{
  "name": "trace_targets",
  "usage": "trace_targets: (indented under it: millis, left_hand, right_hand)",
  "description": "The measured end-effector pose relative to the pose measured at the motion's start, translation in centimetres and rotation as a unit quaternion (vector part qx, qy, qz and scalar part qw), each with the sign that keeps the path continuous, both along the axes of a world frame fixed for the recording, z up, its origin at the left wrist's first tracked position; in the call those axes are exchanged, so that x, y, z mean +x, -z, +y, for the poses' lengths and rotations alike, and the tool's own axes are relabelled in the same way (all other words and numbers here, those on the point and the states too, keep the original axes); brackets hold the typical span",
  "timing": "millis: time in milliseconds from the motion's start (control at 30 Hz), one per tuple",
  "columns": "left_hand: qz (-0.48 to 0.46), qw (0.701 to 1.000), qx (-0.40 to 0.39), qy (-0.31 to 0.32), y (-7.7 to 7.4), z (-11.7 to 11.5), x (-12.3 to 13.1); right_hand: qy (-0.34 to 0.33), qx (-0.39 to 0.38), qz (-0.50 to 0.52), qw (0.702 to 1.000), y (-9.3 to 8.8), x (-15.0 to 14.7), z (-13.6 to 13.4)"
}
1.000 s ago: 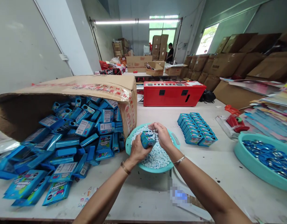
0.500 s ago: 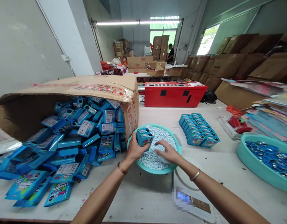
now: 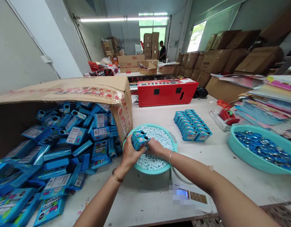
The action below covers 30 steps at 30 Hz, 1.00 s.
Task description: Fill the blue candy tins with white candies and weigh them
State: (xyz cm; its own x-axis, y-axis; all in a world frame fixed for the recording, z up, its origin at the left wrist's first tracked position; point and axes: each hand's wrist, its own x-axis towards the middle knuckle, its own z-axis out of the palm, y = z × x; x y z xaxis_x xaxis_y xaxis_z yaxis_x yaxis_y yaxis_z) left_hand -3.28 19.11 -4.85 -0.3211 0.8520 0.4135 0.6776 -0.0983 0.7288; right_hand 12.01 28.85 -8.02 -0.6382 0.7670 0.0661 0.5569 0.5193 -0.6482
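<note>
My left hand [image 3: 129,154] is closed around a small open blue box [image 3: 139,140], held over the left rim of a teal bowl [image 3: 173,147] full of small pale-blue candies [image 3: 159,136]. My right hand [image 3: 155,147] rests on the candies just beside the box, its fingers curled down into the pile; what they hold is hidden. The bowl stands on a white scale [image 3: 190,193] with a blurred display.
A tipped cardboard carton [image 3: 65,90] spills several flat blue packets [image 3: 72,148] at left. Rows of filled blue boxes [image 3: 192,128] stand behind the bowl. A teal basin of blue discs [image 3: 261,148], paper stacks [image 3: 270,101], a red machine [image 3: 166,92] and a distant person [image 3: 162,52] are also here.
My right hand went from the box's top down into the candies and has now drawn in close beside the box. The camera has shifted, showing more of the table's right side.
</note>
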Motion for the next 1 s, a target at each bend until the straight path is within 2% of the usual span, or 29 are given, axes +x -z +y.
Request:
trace_targets:
  millis: [67, 133, 200, 300, 333, 500, 567, 733, 1000]
  left_hand:
    - [0.013, 1.0, -0.003, -0.009, 0.3, -0.2, 0.0]
    - [0.025, 0.999, -0.018, -0.017, 0.6, -0.3, 0.1]
    - [0.038, 0.998, -0.043, -0.017, 1.0, -0.4, 0.4]
    - [0.058, 0.995, -0.076, -0.004, 1.3, -0.5, 1.2]
    - [0.061, 0.995, -0.081, 0.003, 1.3, -0.5, 1.5]
    - [0.054, 0.996, -0.069, 0.029, 0.7, -0.3, 3.0]
    - [0.045, 0.996, -0.069, 0.029, 0.3, -0.1, 3.3]
    - [0.039, 0.996, -0.079, 0.029, -0.5, 0.1, 3.6]
    - [0.022, 0.997, -0.078, 0.02, 0.1, 0.1, 3.8]
  right_hand:
    - [0.096, -0.085, 0.1, 0.987, -0.2, 0.3, 0.5]
    - [0.164, -0.164, 0.188, 0.954, -0.7, 0.6, 0.9]
    - [0.203, -0.252, 0.278, 0.904, -1.4, 0.9, 1.2]
    - [0.234, -0.353, 0.416, 0.805, -2.7, 1.0, 1.2]
    - [0.236, -0.363, 0.445, 0.784, -3.2, 0.8, 1.1]
    - [0.199, -0.332, 0.565, 0.729, -5.5, -0.3, -0.3]
    - [0.187, -0.317, 0.585, 0.723, -6.3, -0.7, -0.8]
    - [0.214, -0.286, 0.562, 0.746, -7.7, -0.8, -1.1]
    - [0.198, -0.252, 0.55, 0.771, -7.8, -1.0, -0.7]
